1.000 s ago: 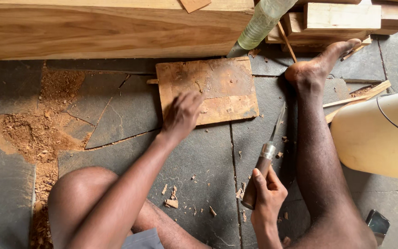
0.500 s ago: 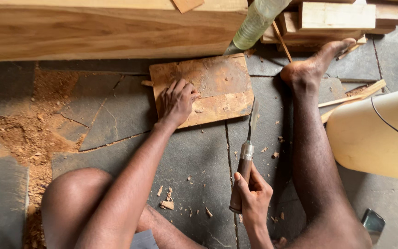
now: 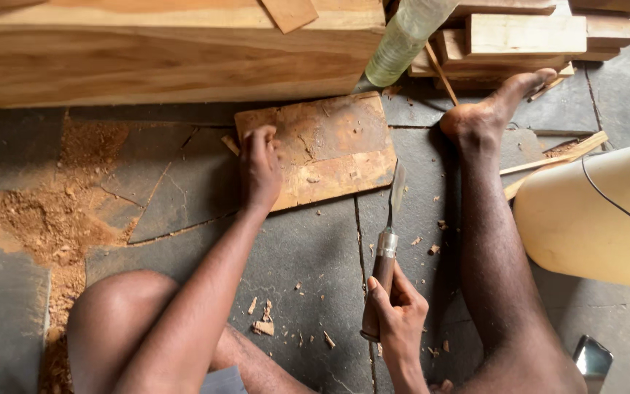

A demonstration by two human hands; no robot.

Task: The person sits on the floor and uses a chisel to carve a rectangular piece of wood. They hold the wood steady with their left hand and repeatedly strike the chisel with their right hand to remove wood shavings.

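Gripping chisel [image 3: 386,252] in right hand [image 3: 399,314], left hand [image 3: 259,168] on board [image 3: 329,149]

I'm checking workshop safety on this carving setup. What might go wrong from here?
The chisel in the right hand points its blade at the wooden board, close to the left hand pressing on it; a slip might cut those fingers. The bare foot lies just beside the blade's path. Wood chips on the stone floor could let the board skid.

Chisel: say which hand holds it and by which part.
The right hand grips the chisel by its wooden handle; the blade points at the board under the left hand.
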